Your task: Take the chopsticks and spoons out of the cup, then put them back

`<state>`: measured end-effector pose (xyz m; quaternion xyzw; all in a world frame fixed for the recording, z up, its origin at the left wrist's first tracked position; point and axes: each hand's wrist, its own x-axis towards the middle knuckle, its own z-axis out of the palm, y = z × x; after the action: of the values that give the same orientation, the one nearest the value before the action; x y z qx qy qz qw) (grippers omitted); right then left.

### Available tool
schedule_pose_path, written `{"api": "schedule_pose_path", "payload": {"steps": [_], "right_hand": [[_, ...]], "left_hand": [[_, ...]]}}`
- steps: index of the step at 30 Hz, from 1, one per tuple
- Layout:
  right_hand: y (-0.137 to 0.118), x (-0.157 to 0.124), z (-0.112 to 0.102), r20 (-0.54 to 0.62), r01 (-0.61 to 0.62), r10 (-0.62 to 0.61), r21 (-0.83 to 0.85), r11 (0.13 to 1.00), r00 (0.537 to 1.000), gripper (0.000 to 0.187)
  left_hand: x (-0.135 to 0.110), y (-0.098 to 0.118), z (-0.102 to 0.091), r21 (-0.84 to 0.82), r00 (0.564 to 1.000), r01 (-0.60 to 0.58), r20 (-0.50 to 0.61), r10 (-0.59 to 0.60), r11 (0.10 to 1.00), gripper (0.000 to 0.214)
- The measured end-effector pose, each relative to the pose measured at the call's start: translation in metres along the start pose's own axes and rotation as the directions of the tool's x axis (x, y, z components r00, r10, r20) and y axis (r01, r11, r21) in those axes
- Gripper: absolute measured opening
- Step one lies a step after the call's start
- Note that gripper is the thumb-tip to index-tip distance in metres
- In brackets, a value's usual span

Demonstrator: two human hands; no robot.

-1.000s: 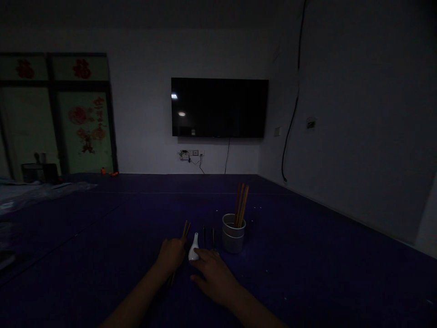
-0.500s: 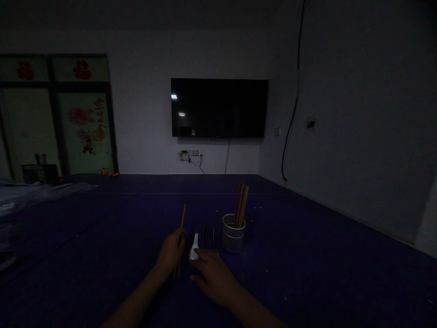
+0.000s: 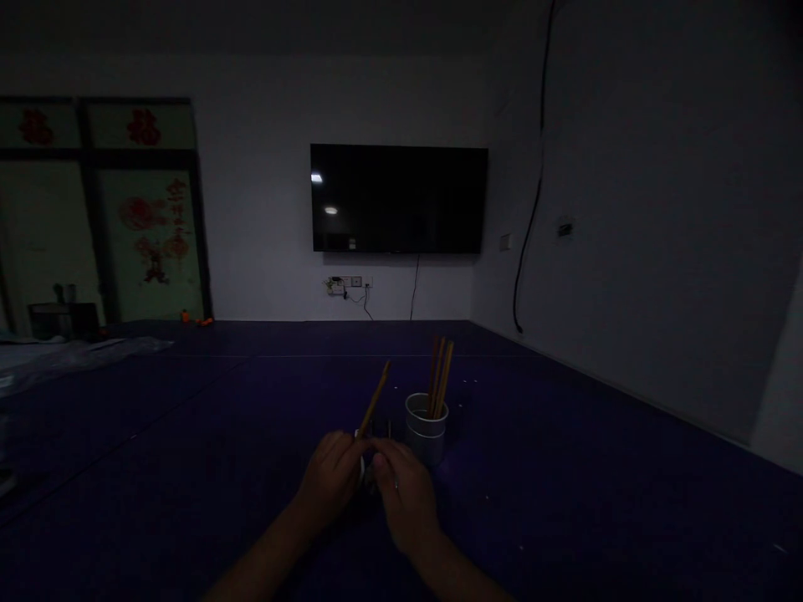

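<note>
My left hand (image 3: 332,477) is closed around wooden chopsticks (image 3: 375,398), whose tips lean up and to the right toward a white cup (image 3: 426,428). More wooden chopsticks (image 3: 440,387) stand upright in that cup. My right hand (image 3: 405,493) lies just right of the left one, fingers curled, its fingertips meeting the left hand near the chopsticks' lower end; whether it grips them is unclear. A white spoon lies mostly hidden between the two hands. Everything rests on a dark blue surface (image 3: 565,468).
A black wall-mounted TV (image 3: 399,198) hangs on the far wall above a power socket (image 3: 351,283) with cables. Crumpled clear plastic (image 3: 63,355) lies at the far left. A door with red paper decorations (image 3: 150,226) stands at the back left.
My left hand lifted the chopsticks off the surface and swung their tips rightward toward the cup. My right hand moved left and forward over the spoon until it met the left hand.
</note>
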<state>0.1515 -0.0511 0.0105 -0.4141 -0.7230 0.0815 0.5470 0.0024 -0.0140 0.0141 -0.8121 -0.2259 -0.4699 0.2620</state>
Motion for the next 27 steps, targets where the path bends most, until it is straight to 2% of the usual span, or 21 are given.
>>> {"api": "schedule_pose_path", "payload": {"steps": [4,11,18,27], "right_hand": [[-0.005,0.002,0.000,-0.028,-0.068,0.073,0.139,0.988,0.997,0.032],[-0.016,0.003,-0.003,-0.024,-0.052,0.062,0.284,0.957,0.998,0.025],[-0.020,0.005,-0.004,-0.070,-0.034,0.056,0.284,0.958,0.996,0.025],[-0.016,0.008,-0.004,-0.104,-0.059,0.084,0.222,0.973,0.991,0.032]], "left_hand": [[0.002,0.007,0.000,0.007,0.996,-0.053,-0.065,0.053,0.999,0.027],[0.000,0.015,0.004,-0.075,0.994,-0.100,-0.046,0.097,0.992,0.023],[-0.005,0.014,0.008,-0.100,0.995,-0.090,-0.042,0.086,0.991,0.023],[-0.001,0.018,0.002,-0.147,0.995,-0.064,0.068,0.074,0.987,0.033]]}}
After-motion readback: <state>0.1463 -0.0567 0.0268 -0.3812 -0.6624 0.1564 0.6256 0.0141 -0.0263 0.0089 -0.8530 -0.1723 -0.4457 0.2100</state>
